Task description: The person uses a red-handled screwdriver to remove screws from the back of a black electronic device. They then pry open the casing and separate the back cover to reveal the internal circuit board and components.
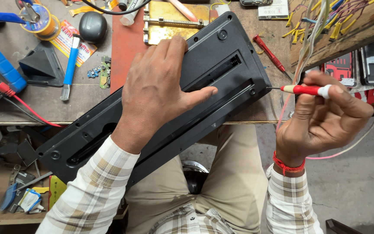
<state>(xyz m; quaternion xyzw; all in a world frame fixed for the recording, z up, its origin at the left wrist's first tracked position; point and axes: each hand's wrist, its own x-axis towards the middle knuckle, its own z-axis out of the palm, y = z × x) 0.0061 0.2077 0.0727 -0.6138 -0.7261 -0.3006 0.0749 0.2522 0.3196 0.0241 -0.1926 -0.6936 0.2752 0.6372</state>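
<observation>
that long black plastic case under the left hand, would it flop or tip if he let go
The long black case looks like moulded rigid plastic with ribs and screw holes, so it would probably stay stiff. Its lower end juts past the bench edge over the lap, so without the left hand pressing it, it might tip or slide. It probably weighs little for its length.

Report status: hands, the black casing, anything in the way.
Left hand flat on black casing, pinning it on the bench. Right hand holds red screwdriver, tip at casing's right-edge screw. Pink wire crosses behind right hand; nothing blocking.
</observation>
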